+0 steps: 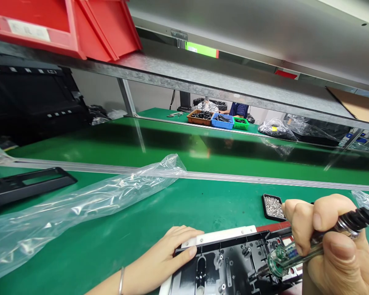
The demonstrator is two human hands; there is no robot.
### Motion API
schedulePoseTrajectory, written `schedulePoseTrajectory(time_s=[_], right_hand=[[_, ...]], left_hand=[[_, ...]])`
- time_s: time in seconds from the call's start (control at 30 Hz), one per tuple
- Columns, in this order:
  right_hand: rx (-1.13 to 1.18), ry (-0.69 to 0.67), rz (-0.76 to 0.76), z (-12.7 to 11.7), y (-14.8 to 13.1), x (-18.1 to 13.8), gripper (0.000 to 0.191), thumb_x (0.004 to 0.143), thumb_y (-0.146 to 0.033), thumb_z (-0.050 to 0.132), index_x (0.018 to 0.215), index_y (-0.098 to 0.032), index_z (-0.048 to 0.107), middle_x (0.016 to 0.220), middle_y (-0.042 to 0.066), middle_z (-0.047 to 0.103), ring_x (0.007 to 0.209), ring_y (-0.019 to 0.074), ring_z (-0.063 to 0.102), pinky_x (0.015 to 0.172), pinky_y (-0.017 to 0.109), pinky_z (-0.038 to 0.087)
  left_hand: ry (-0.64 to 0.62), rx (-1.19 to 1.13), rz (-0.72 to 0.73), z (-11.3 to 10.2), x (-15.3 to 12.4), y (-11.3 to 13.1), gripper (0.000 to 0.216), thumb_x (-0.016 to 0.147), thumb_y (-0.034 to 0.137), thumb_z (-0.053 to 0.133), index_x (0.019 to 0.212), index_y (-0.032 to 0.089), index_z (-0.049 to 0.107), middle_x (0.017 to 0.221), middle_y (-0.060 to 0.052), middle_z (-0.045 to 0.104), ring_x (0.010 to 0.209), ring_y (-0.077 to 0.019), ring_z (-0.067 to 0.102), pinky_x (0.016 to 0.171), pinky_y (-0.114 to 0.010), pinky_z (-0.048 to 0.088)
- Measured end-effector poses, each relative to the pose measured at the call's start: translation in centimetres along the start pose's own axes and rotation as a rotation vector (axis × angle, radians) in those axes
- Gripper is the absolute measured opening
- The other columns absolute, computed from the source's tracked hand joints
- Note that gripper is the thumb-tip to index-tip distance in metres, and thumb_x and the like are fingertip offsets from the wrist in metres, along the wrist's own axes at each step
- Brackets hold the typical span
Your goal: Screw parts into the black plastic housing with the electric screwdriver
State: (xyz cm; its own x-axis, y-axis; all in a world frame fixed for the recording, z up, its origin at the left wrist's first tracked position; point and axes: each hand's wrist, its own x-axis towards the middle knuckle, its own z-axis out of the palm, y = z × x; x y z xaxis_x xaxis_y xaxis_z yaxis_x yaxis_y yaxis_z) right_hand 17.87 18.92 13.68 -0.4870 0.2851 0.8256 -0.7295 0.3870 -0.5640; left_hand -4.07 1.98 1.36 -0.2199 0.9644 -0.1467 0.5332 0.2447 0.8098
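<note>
- The black plastic panel (233, 266) lies flat in a white-edged fixture (221, 236) at the bottom centre of the frame, which seems to keep it from sliding.
- Your right hand (332, 241), at the lower right, has its fingers wrapped tight around an electric screwdriver (310, 248); its clear nose slants down and left so the tip meets the panel.
- Your left hand (169, 254), at the bottom centre-left, holds nothing: fingers flat and close together, tips pressed on the panel's upper left edge, likely to steady it against the driver. A thin bracelet (121, 280) circles that wrist.
- A small black tray of screws (273, 207) sits just above the fixture, close by your right hand for easy picking.
- A long, clear plastic bag (80, 205) lies crumpled across the green bench mat (209, 200) from mid-frame to the left edge, and another black panel (24, 186) rests at the far left.
- Across the green conveyor belt (203, 147), in the upper middle, stand orange, blue and green parts bins (222, 120), with another person's blue sleeve (238, 109) behind them.
- Red bins (80, 24) sit on the shelf at the upper left.
</note>
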Motion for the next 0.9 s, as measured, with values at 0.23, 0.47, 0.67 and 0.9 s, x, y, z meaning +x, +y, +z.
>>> schedulePoseTrajectory(time_s=[0.23, 0.47, 0.67, 0.9], right_hand=[[-0.047, 0.016, -0.041, 0.41, -0.03, 0.67, 0.015, 0.106, -0.023, 0.030, 0.097, -0.011, 0.035, 0.063, -0.001, 0.029, 0.060, 0.0049, 0.033, 0.061, 0.020, 0.026], [-0.011, -0.003, -0.003, -0.15, -0.02, -0.13, 0.016, 0.106, -0.025, 0.029, 0.100, -0.012, 0.036, 0.065, 0.000, 0.031, 0.063, 0.0055, 0.035, 0.064, 0.021, 0.027], [-0.031, -0.007, 0.000, -0.16, 0.15, 0.32, 0.015, 0.106, -0.025, 0.031, 0.100, -0.012, 0.036, 0.065, 0.000, 0.031, 0.063, 0.0054, 0.036, 0.064, 0.021, 0.028], [-0.042, -0.005, -0.003, -0.09, 0.01, 0.18, 0.016, 0.106, -0.026, 0.031, 0.099, -0.012, 0.035, 0.063, -0.001, 0.031, 0.061, 0.0051, 0.035, 0.064, 0.020, 0.027]], left_hand=[[0.004, -0.002, 0.009, 0.05, -0.08, -0.15, 0.064, 0.089, 0.077, 0.036, 0.127, 0.030, 0.059, 0.128, -0.006, 0.057, 0.121, -0.0286, 0.045, 0.111, -0.045, 0.038], [0.009, 0.000, 0.014, 0.04, -0.08, 0.00, 0.062, 0.090, 0.075, 0.037, 0.126, 0.030, 0.060, 0.127, -0.006, 0.058, 0.120, -0.0276, 0.046, 0.111, -0.043, 0.040], [0.012, 0.004, 0.012, 0.03, -0.15, -0.07, 0.065, 0.089, 0.077, 0.036, 0.126, 0.029, 0.060, 0.128, -0.007, 0.057, 0.121, -0.0279, 0.046, 0.113, -0.044, 0.038], [-0.001, 0.009, -0.014, 0.05, -0.22, 0.06, 0.068, 0.087, 0.080, 0.034, 0.127, 0.031, 0.059, 0.129, -0.006, 0.056, 0.124, -0.0296, 0.044, 0.115, -0.047, 0.036]])
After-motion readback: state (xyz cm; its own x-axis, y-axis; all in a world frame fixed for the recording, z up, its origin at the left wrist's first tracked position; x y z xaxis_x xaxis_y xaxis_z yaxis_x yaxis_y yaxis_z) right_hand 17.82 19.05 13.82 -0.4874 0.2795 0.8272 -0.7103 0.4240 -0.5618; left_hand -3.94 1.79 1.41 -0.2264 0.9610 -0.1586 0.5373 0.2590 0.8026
